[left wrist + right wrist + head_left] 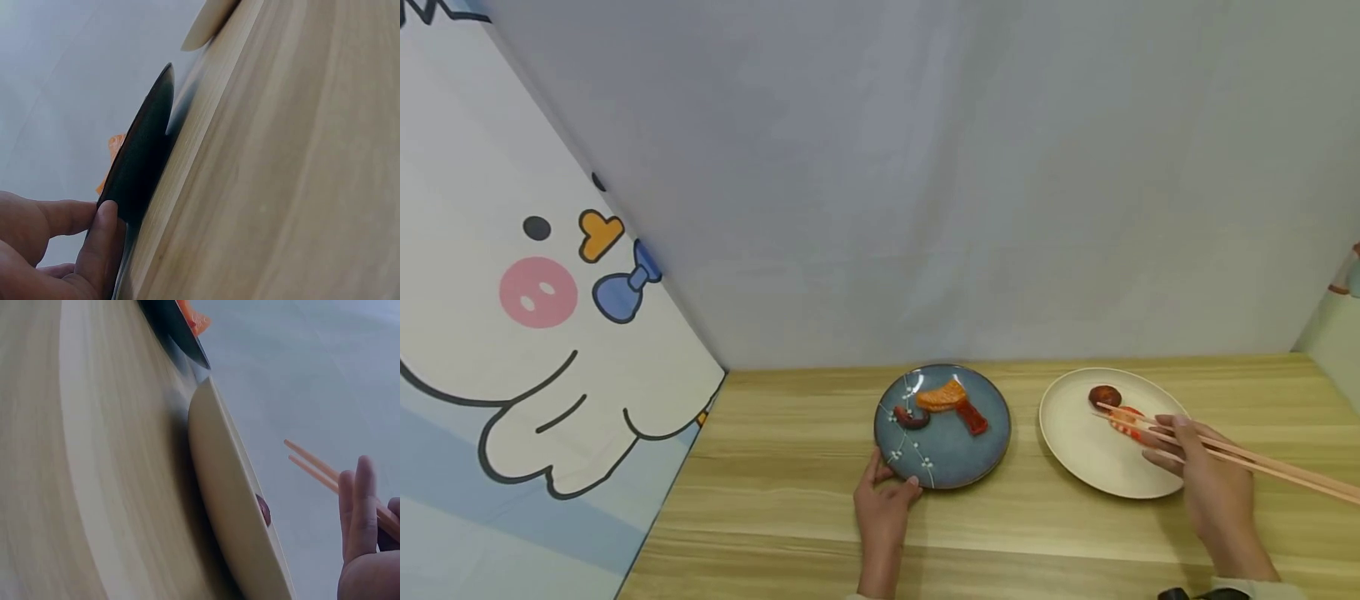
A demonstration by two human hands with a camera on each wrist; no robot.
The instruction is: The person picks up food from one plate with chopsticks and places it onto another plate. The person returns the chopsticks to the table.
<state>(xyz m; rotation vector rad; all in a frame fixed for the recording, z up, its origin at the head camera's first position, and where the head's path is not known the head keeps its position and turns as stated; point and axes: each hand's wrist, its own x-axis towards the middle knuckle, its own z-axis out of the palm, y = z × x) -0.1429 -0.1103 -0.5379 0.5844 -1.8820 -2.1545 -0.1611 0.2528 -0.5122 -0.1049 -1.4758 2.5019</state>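
Observation:
My left hand (883,510) pinches the near-left rim of a round blue plate (955,458) with a white blossom pattern. On that plate lie an orange striped food piece (940,397), a dark red strip (973,418) and a curled dark brown piece (911,418). In my right hand (1217,492) is a pair of light wooden chopsticks (1277,469), tips apart and pointing left over a cream plate (1082,454). Under the tips, in the head view, are a round brown food piece (1103,395) and a red-and-white shrimp-like piece (1122,421), partly covered by the chopsticks.
Both plates stand on a wood-grain table (775,467), side by side with a gap between them. A pale grey cloth wall (880,208) rises behind the table's back edge. At the left hangs a cartoon-printed sheet (535,350).

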